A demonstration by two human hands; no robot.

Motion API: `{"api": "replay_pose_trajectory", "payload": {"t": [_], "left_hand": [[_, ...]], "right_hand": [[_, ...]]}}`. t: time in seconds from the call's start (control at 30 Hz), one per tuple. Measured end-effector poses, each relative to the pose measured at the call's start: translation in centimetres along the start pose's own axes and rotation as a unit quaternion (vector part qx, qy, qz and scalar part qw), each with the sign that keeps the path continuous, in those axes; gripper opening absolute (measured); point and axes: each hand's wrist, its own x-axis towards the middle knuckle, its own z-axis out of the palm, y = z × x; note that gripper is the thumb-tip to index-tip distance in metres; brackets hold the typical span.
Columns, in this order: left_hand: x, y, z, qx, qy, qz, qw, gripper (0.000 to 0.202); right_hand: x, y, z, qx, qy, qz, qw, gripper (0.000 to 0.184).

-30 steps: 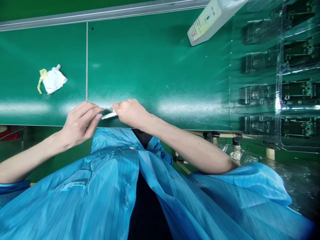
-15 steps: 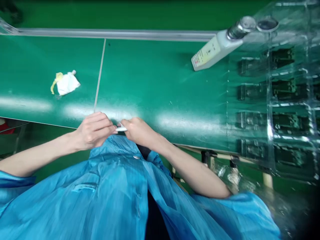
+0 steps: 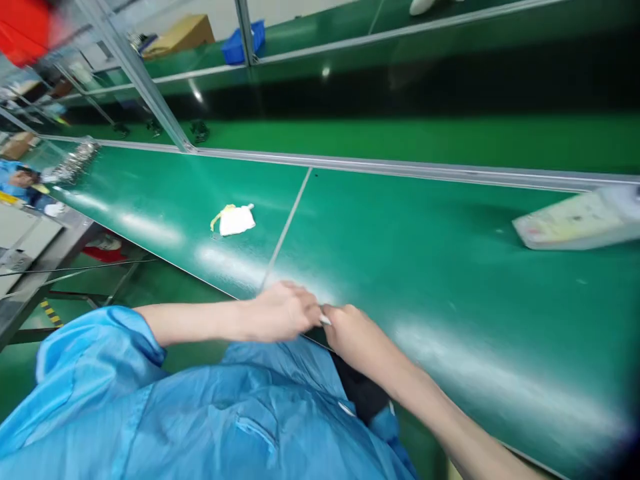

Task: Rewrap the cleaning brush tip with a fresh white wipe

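My left hand [image 3: 283, 310] and my right hand [image 3: 355, 337] meet at the near edge of the green table [image 3: 400, 233]. Both are closed, fingertips together. Between them a small white object [image 3: 325, 321] barely shows; it is too small to name. The two hands pinch it from either side. My blue smock [image 3: 200, 413] fills the bottom of the view.
A crumpled white and yellow scrap [image 3: 234, 219] lies further back on the table, left of a seam line. A white labelled bottle [image 3: 575, 225] lies on its side at the right. A metal rail [image 3: 400, 167] bounds the table's far side; a metal frame post [image 3: 135, 73] rises at the left.
The view has swung up and to the left, so the clear trays at the right have left the frame. My hands have closed together on the white object at the table edge.
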Motion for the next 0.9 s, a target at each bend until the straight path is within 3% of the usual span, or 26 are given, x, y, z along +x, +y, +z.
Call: {"api": "replay_pose_trajectory", "payload": {"t": [0.1,0.2,0.27,0.37,0.47,0.63,0.77,0.9], "left_hand": [[-0.8,-0.6,-1.1,-0.181,0.025,-0.079,0.980,0.024],[-1.5,-0.9,-1.7,-0.400,0.052,-0.146,0.903,0.018],[-1.7,-0.5,-1.7,-0.482,0.067,-0.154,0.860,0.016],[-1.9,0.5,-1.5,-0.528,0.098,-0.154,0.829,0.016],[-1.9,1.1,-1.3,-0.512,0.153,-0.142,0.833,0.013],[-2.1,1.3,-1.2,-0.428,0.225,-0.095,0.870,0.009],[-2.3,1.3,-1.4,-0.402,0.231,-0.062,0.884,0.013],[-2.7,1.1,-1.9,-0.385,0.217,-0.010,0.897,0.015]], "right_hand": [[-0.9,-0.2,-1.1,0.086,-0.034,-0.019,0.996,0.028],[-1.5,-0.3,-1.6,0.166,-0.056,-0.022,0.984,0.034],[-1.7,-0.3,-1.4,0.219,-0.057,-0.033,0.974,0.036],[-1.9,-0.5,-0.8,0.278,-0.048,-0.059,0.958,0.038],[-1.9,-0.8,-0.4,0.267,-0.014,-0.082,0.960,0.035],[-2.0,-1.1,-0.4,0.210,0.020,-0.102,0.972,0.025],[-2.2,-1.2,-0.3,0.117,0.047,-0.106,0.986,0.025],[-2.6,-1.5,-0.4,0.053,0.027,-0.083,0.995,0.026]]}}
